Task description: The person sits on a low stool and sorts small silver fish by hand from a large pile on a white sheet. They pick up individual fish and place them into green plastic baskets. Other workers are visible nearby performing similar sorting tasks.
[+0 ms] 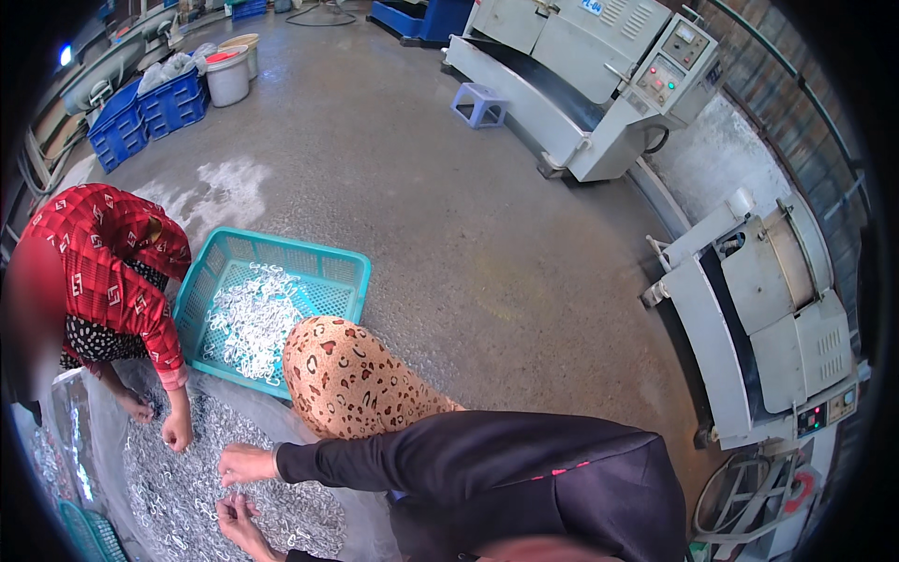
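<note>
A wide heap of small grey metal pieces (187, 487) lies on a clear plastic sheet (375, 525). Just over it are both my hands, close together. My right hand (248, 465), the upper one, comes from a black sleeve with its fingers bent together. Below it, my left hand (242, 526) has curled fingers near the thumb. Whatever either hand pinches is too small to make out. Beyond my patterned knee (346, 375), a turquoise basket (323, 248) holds many shiny, looped metal pieces (248, 318).
Across the heap, a person in a red patterned shirt (103, 253) bends over, hands (176, 431) at the pieces. Grey machines (552, 103) stand far right, near a purple stool (479, 105). Blue crates (173, 103) and a white bucket (228, 80) are far left. A teal basket (89, 529) sits lower left.
</note>
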The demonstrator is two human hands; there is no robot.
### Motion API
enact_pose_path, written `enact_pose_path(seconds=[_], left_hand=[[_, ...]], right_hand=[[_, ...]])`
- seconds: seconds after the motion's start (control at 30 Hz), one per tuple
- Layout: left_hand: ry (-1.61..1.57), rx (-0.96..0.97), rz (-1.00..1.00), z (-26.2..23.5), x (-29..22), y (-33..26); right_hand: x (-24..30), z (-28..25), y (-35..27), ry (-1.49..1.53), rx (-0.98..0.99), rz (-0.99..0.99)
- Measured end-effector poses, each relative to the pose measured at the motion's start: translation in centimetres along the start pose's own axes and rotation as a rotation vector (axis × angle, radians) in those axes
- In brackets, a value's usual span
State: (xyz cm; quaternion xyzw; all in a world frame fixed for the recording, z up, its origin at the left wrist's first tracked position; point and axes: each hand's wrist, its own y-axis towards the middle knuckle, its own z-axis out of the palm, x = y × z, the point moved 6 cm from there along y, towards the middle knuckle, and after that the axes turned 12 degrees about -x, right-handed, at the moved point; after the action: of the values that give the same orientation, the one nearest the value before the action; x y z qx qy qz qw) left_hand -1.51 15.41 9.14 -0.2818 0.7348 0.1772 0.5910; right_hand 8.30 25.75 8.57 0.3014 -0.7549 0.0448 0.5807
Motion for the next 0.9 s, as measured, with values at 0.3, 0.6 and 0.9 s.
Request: enact_pose_path(seconds=[0.3,0.6,0.9], left_hand=[[0.073,-0.478,0.21,1.9,-3.1,-1.7],[-0.402,-0.629,0.103,-0.8,0.8,-3.2],[-0.969,-0.552,-0.139,-7.2,-0.1,-8.2]], right_hand=[[1.0,-1.9,1.5,0.205,-0.26,0.161],[2.3,1.8,-0.3,-0.21,0.402,-0.39],[7.4,3.5,-0.5,0.389,0.531,0.403]])
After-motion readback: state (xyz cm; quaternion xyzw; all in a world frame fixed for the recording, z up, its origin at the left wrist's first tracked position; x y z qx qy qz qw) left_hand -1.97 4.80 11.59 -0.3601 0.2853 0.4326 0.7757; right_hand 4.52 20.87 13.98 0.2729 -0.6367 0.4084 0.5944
